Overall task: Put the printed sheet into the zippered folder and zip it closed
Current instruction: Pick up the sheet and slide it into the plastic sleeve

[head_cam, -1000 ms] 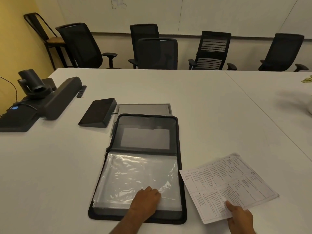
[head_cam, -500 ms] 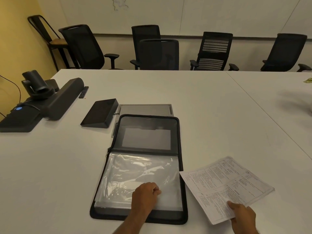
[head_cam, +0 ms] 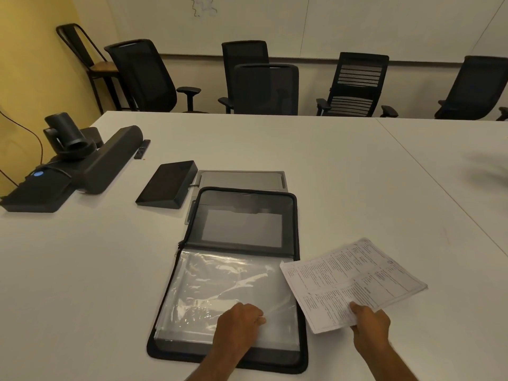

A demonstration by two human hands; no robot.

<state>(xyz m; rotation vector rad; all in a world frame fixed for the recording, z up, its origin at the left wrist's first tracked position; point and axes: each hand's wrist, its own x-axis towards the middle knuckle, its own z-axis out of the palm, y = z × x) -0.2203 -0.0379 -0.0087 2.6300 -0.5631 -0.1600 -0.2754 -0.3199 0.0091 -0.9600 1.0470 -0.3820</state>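
You face a white conference table [head_cam: 275,149]; beyond its far edge black mesh office chairs [head_cam: 357,83] line a whiteboard wall [head_cam: 357,23], a yellow wall [head_cam: 33,50] left.

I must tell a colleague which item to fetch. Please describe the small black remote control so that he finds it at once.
Start at the white table's far left corner, where the long black speaker bar lies. The remote control lies flat just right of the bar's far end. It is the thinnest, smallest black item there.

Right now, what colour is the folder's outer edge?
Black, all around the folder, seen in the head view.
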